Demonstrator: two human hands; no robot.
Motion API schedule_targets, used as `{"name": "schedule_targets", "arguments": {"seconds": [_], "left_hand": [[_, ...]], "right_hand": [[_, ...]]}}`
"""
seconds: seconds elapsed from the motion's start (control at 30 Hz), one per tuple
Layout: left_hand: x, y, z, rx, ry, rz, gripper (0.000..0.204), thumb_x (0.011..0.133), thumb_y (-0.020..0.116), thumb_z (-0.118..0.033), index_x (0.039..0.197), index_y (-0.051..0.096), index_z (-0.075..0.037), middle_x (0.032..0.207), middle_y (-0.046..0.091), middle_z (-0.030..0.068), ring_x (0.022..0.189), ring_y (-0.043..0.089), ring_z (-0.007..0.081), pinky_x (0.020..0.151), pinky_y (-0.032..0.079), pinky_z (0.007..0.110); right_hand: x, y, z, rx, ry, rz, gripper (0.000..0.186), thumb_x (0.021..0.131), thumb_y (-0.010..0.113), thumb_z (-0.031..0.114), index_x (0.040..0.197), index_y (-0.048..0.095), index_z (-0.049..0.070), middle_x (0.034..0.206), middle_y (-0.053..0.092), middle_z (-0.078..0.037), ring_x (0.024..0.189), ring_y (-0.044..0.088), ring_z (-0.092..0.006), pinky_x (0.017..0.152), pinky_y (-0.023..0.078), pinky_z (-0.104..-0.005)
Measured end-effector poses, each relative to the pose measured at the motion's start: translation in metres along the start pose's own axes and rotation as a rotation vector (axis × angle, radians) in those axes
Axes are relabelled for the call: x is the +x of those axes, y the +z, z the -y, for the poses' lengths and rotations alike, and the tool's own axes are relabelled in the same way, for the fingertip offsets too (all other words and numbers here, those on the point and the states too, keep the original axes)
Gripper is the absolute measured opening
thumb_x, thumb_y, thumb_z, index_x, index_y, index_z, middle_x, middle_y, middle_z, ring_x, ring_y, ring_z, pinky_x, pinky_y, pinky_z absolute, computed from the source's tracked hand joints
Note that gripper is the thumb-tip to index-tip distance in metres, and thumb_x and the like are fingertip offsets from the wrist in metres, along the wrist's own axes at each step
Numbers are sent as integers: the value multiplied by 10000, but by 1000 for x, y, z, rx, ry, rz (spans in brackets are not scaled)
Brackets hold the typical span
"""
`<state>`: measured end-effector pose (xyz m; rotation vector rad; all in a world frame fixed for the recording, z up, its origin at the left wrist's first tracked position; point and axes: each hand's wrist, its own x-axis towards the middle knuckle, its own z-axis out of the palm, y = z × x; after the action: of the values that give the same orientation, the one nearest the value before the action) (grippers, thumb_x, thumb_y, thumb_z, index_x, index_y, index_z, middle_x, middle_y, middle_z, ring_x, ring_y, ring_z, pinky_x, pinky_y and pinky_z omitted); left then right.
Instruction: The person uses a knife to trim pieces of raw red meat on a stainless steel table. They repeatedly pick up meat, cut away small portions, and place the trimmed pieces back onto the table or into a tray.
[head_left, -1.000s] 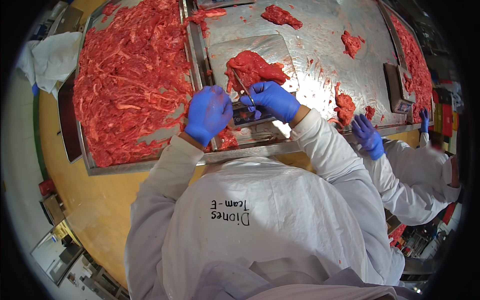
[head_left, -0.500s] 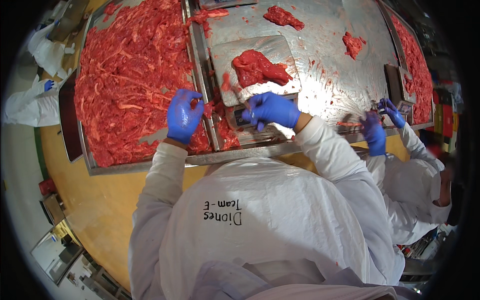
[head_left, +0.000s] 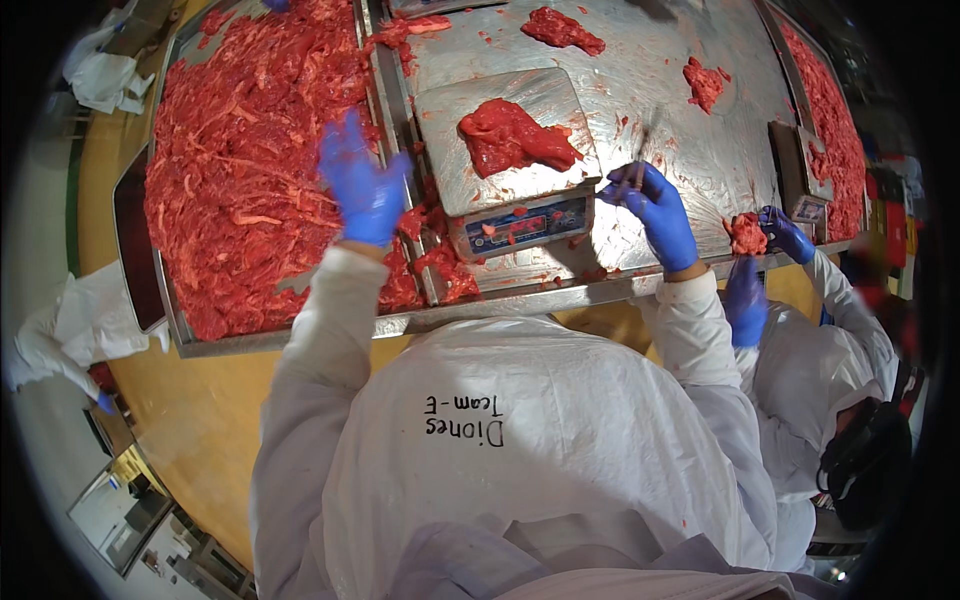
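My left hand (head_left: 366,190), in a blue glove, is over the right edge of a big heap of red meat trimmings (head_left: 240,190). Its fingers are spread, slightly blurred, and nothing shows in them. To the right of a bench scale (head_left: 440,105), my gloved right hand (head_left: 658,215) closes round a slim knife (head_left: 645,145), its blade pointing away from me and smeared by motion. A chunk of red meat (head_left: 515,138) lies on the scale's steel platform, apart from both hands. Small scraps cling to the scale's display panel (head_left: 515,232).
Farther back on the steel table (head_left: 640,90) lie one meat piece (head_left: 563,31) and another (head_left: 706,84). A metal divider (head_left: 408,150) edges the heap. At right, a co-worker's gloved hands hold a meat piece (head_left: 747,234) near a second scale (head_left: 800,175).
My right hand has moved right with the knife, away from the scale's front, uncovering its display. My left hand has lifted slightly away from me and spread its fingers. The co-worker's hands now hold meat.
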<state>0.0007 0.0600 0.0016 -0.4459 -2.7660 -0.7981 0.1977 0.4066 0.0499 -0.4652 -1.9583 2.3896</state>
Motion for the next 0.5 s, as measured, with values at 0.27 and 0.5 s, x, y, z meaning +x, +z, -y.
{"name": "schedule_targets", "arguments": {"seconds": [0.27, 0.5], "left_hand": [[5, 13, -105, -1083, 106, 690, 738, 867, 531, 86, 1574, 359, -33, 1508, 498, 119, 1267, 588, 254, 1096, 453, 360], [-9, -2, -33, -1040, -287, 409, 541, 935, 486, 102, 1466, 484, -3, 1422, 561, 127, 1206, 602, 198, 1033, 481, 315]], "right_hand": [[42, 75, -12, 2, -70, 7, 365, 911, 779, 206, 1184, 630, 14, 1076, 702, -72, 1002, 676, -173, 900, 543, -334], [44, 130, -15, -788, -528, 443, 737, 776, 838, 457, 1325, 549, 59, 1264, 614, -197, 1193, 605, -403, 1020, 495, -458]]}}
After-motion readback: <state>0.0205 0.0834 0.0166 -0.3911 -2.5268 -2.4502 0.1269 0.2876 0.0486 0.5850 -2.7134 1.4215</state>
